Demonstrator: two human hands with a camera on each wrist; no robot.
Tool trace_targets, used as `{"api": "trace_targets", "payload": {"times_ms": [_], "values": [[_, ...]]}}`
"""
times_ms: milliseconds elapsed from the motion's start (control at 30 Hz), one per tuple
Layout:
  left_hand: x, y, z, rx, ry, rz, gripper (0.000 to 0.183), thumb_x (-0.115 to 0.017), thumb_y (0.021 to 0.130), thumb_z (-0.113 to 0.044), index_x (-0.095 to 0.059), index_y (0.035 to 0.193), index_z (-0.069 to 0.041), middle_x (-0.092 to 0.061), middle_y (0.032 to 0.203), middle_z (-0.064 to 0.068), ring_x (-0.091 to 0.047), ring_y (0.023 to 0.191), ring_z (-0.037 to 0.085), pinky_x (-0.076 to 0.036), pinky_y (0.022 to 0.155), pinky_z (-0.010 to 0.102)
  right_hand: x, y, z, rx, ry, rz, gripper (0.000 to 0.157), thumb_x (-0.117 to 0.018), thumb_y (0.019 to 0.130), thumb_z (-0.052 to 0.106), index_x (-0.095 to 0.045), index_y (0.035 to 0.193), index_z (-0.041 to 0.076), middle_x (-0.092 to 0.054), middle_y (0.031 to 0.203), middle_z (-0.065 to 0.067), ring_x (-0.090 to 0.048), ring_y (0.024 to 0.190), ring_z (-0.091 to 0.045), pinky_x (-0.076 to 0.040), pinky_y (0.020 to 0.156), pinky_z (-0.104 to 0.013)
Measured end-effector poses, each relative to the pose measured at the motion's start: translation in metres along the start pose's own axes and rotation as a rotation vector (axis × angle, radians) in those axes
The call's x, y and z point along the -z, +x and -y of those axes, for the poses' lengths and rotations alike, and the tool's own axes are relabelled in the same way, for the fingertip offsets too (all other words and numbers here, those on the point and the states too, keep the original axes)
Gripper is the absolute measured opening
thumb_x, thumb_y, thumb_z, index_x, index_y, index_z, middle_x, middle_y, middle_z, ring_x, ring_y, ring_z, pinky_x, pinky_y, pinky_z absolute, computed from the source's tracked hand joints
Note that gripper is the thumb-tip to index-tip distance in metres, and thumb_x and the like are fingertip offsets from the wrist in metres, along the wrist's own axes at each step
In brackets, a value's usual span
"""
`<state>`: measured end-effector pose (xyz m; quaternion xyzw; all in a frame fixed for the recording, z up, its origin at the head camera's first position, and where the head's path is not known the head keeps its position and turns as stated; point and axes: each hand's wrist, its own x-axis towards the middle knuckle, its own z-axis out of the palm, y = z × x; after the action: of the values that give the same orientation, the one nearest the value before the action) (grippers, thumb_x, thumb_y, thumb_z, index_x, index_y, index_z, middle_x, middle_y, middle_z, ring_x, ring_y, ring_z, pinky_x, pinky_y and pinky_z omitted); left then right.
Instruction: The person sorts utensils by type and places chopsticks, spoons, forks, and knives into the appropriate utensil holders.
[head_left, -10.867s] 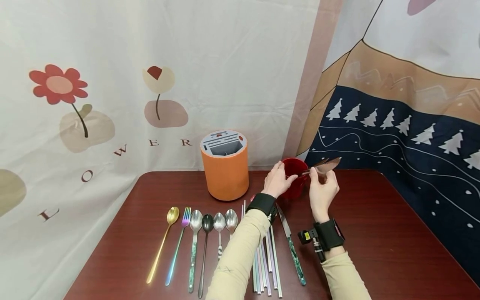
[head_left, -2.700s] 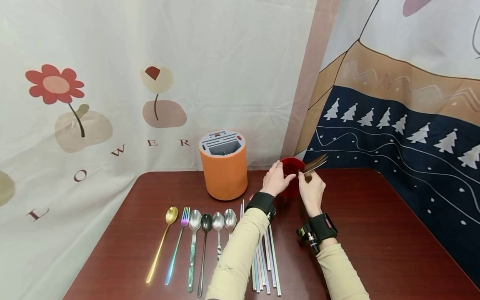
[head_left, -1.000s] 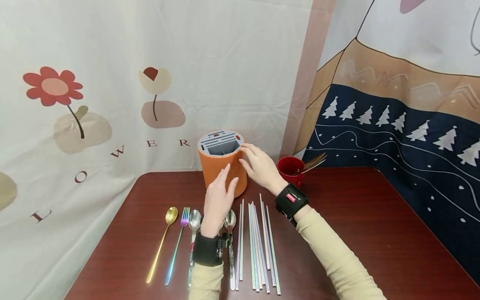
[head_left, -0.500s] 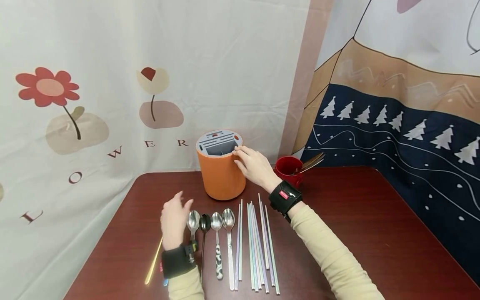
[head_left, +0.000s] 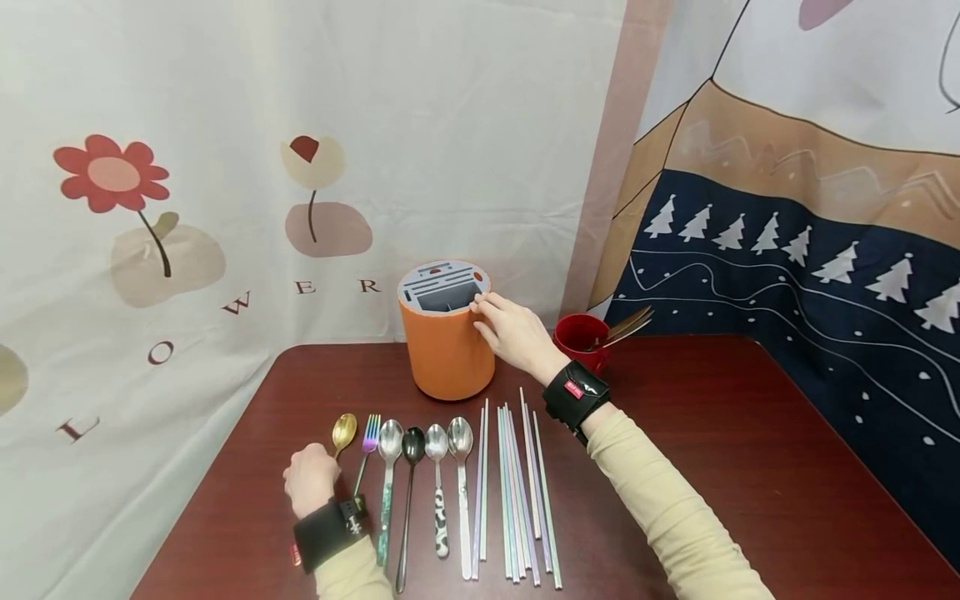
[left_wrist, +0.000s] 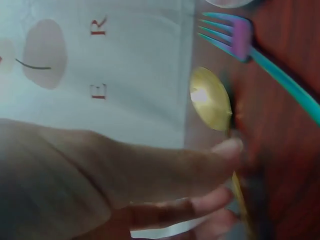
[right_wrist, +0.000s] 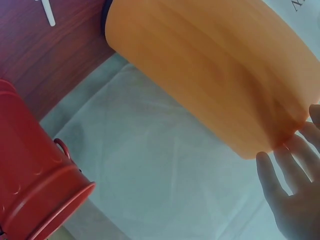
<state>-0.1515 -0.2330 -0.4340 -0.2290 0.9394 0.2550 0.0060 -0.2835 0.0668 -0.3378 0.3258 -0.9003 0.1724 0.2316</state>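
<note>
Aptly pinching gold spoon (left_wrist: 209, 100), likely light and stiff, by neck with left hand (head_left: 311, 478); touching holder (head_left: 447, 358) with uncurled right hand (head_left: 517, 336).

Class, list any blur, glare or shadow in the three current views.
Head view: mostly crisp, small highlights on the silver metal spoons; left wrist view: hazy, the bare left hand blurred, white glare on the golden metal spoon; right wrist view: a soft-edged dark shadow on the orange cylindrical holder, near the bare right hand.
</note>
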Motion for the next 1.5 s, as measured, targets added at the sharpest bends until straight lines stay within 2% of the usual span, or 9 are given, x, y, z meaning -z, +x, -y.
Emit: {"api": "trace_targets", "payload": {"times_ms": [233,533,667,833,1067,1200,1333,1500], "values": [[-0.007,0.007,0.005,0.003,-0.012,0.006,0.024,-0.041,0.084,-0.001,-0.060,0.092,0.012,-0.058,0.103,0.040,-0.059,0.087,0.053,-0.050,0.068,0.057,0.000,0.000,0.000,0.002,-0.005,0.005,0.030,-0.061,0.093,0.020,-0.062,0.121,0.010,-0.061,0.125,-0.007,-0.063,0.112,-0.022,-0.053,0.093,-0.037],[-0.006,0.007,0.004,-0.009,-0.009,0.012,0.021,-0.044,0.083,0.000,-0.060,0.090,0.011,-0.059,0.102,0.039,-0.061,0.085,0.051,-0.050,0.066,0.056,0.001,0.001,0.001,0.006,-0.012,-0.001,0.030,-0.062,0.092,0.020,-0.063,0.120,0.009,-0.062,0.124,-0.008,-0.064,0.110,-0.023,-0.054,0.090,-0.039],[-0.004,0.006,0.002,-0.027,-0.011,-0.025,0.020,-0.044,0.083,0.000,-0.060,0.086,0.011,-0.060,0.098,0.038,-0.061,0.082,0.050,-0.050,0.063,0.056,0.001,0.001,0.001,0.006,-0.019,-0.003,0.029,-0.062,0.092,0.020,-0.064,0.119,0.009,-0.062,0.124,-0.007,-0.064,0.109,-0.024,-0.054,0.089,-0.040],[0.002,0.002,-0.004,-0.080,-0.062,-0.123,0.014,-0.047,0.079,0.001,-0.058,0.071,0.004,-0.062,0.082,0.032,-0.061,0.072,0.047,-0.047,0.054,0.053,0.002,0.001,0.002,0.001,-0.021,-0.001,0.027,-0.062,0.092,0.020,-0.064,0.118,0.010,-0.062,0.123,-0.007,-0.065,0.107,-0.023,-0.055,0.088,-0.040],[0.012,-0.007,-0.022,-0.163,-0.149,-0.302,0.010,-0.057,0.082,-0.002,-0.062,0.088,0.005,-0.066,0.088,0.027,-0.061,0.079,0.050,-0.047,0.061,0.057,0.002,0.002,0.003,0.001,-0.019,0.000,0.026,-0.062,0.092,0.020,-0.064,0.116,0.009,-0.063,0.122,-0.007,-0.065,0.106,-0.024,-0.055,0.087,-0.040],[0.016,-0.012,-0.037,-0.199,-0.192,-0.392,0.008,-0.061,0.083,-0.004,-0.062,0.088,0.003,-0.067,0.085,0.022,-0.062,0.079,0.047,-0.047,0.065,0.057,0.003,0.002,0.004,0.002,-0.025,0.001,0.026,-0.062,0.093,0.020,-0.064,0.116,0.009,-0.063,0.122,-0.007,-0.065,0.106,-0.024,-0.055,0.087,-0.039],[0.020,-0.017,-0.053,-0.242,-0.264,-0.475,0.008,-0.062,0.084,-0.004,-0.064,0.089,0.002,-0.068,0.085,0.019,-0.064,0.079,0.039,-0.047,0.070,0.054,0.004,0.002,0.005,-0.004,-0.032,0.007,0.026,-0.061,0.093,0.020,-0.064,0.117,0.010,-0.063,0.121,-0.006,-0.066,0.105,-0.024,-0.055,0.086,-0.040],[0.025,-0.024,-0.074,-0.317,-0.419,-0.614,0.010,-0.066,0.084,-0.005,-0.065,0.090,0.003,-0.069,0.085,0.019,-0.066,0.077,0.033,-0.048,0.073,0.045,0.004,0.004,0.007,-0.008,-0.045,0.010,0.026,-0.062,0.092,0.020,-0.064,0.116,0.010,-0.063,0.120,-0.006,-0.066,0.103,-0.023,-0.055,0.085,-0.039]]}}
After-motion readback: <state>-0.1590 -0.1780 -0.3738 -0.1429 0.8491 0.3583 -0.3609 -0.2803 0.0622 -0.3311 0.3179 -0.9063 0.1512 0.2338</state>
